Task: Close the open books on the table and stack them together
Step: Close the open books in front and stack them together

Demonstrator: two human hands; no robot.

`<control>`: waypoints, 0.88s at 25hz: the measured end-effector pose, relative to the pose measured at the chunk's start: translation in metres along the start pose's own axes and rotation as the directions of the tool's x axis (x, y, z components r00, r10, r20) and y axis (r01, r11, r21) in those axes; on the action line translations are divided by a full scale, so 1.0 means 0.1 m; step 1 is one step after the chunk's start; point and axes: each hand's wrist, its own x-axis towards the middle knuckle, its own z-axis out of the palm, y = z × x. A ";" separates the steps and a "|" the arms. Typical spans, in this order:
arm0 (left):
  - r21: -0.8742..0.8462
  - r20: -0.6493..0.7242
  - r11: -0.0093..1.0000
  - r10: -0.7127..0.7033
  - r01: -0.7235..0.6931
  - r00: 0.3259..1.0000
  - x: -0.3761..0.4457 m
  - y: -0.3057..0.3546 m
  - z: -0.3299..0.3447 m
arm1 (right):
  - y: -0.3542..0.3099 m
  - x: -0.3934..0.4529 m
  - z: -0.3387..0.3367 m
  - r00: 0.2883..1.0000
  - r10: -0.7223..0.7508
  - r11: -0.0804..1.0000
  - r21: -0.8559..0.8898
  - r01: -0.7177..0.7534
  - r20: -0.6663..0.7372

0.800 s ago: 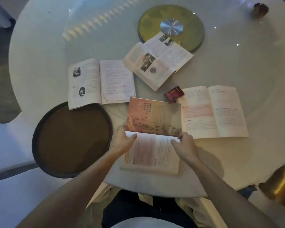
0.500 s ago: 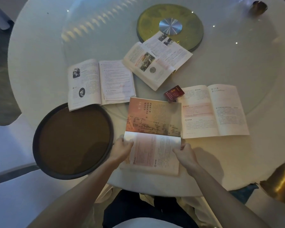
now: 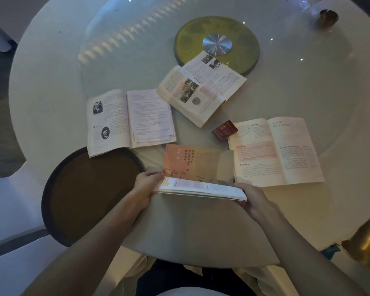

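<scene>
An orange-covered book point(image 3: 198, 165) lies open near the front of the round white table point(image 3: 51, 86). Its near half of pages point(image 3: 201, 190) is lifted off the table and folding away from me. My left hand point(image 3: 146, 186) grips the left edge of that lifted half, and my right hand point(image 3: 251, 196) grips its right corner. Three more books lie open: one with portrait photos point(image 3: 126, 120) at the left, a tilted one point(image 3: 203, 88) in the middle, and one point(image 3: 276, 150) at the right.
A small red booklet point(image 3: 224, 130) lies between the middle and right books. A dark round tray point(image 3: 90, 193) overhangs the table's front left. A green-gold turntable disc point(image 3: 216, 42) sits at the centre, a small brass bowl point(image 3: 327, 18) far right. A gold object point(image 3: 367, 242) stands by my right.
Both hands slid to the edges of the near half of the orange book and raised it off the table, so it now folds up toward the far half.
</scene>
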 end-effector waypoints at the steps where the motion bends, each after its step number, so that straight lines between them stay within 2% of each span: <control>1: -0.020 0.038 1.000 -0.007 0.008 0.999 0.01 0.05 0.02 | -0.04 0.03 0.03 1.000 -0.008 0.999 0.044 0.007 0.011; 3: -0.133 0.108 0.990 -0.022 0.036 0.994 0.01 0.11 0.08 | -0.08 0.08 0.09 0.999 -0.034 0.992 0.125 0.031 0.028; 5: -0.263 0.129 0.959 -0.070 0.102 0.989 0.07 0.11 0.11 | -0.12 0.15 0.15 1.000 -0.031 0.995 0.096 0.031 -0.005; 6: -0.293 0.113 0.948 -0.096 0.126 0.989 0.08 0.11 0.12 | -0.14 0.20 0.19 0.999 -0.025 0.999 0.021 0.026 -0.038; 8: -0.193 0.033 0.975 -0.109 0.113 0.994 0.09 -0.03 0.17 | -0.19 0.23 0.25 0.991 -0.102 0.959 -0.272 0.075 -0.085; 9: -0.105 -0.007 0.988 -0.117 0.115 0.993 0.08 -0.13 0.19 | -0.22 0.26 0.27 0.977 -0.192 0.875 -0.466 0.128 -0.093; 11: 0.028 0.018 0.980 -0.196 0.196 0.980 0.01 -0.37 0.26 | -0.31 0.31 0.36 0.899 -0.437 0.556 -0.791 0.254 -0.018; 13: 0.086 0.142 0.950 -0.311 0.302 0.940 -0.08 -0.57 0.33 | -0.39 0.42 0.51 0.793 -0.572 0.228 -0.888 0.399 0.209; 15: 0.048 0.187 0.939 -0.344 0.341 0.920 -0.12 -0.68 0.42 | -0.44 0.55 0.68 0.743 -0.538 -0.004 -0.883 0.469 0.397; 16: -0.001 0.184 0.943 -0.328 0.334 0.926 -0.11 -0.71 0.47 | -0.46 0.61 0.74 0.745 -0.502 -0.088 -0.883 0.460 0.439; 18: -0.102 0.165 0.948 -0.284 0.303 0.944 -0.08 -0.72 0.53 | -0.46 0.70 0.81 0.778 -0.453 -0.184 -0.900 0.396 0.435; 22: -0.146 0.081 0.959 -0.234 0.244 0.969 -0.02 -0.72 0.46 | -0.37 0.67 0.72 0.792 -0.472 -0.252 -0.921 0.299 0.386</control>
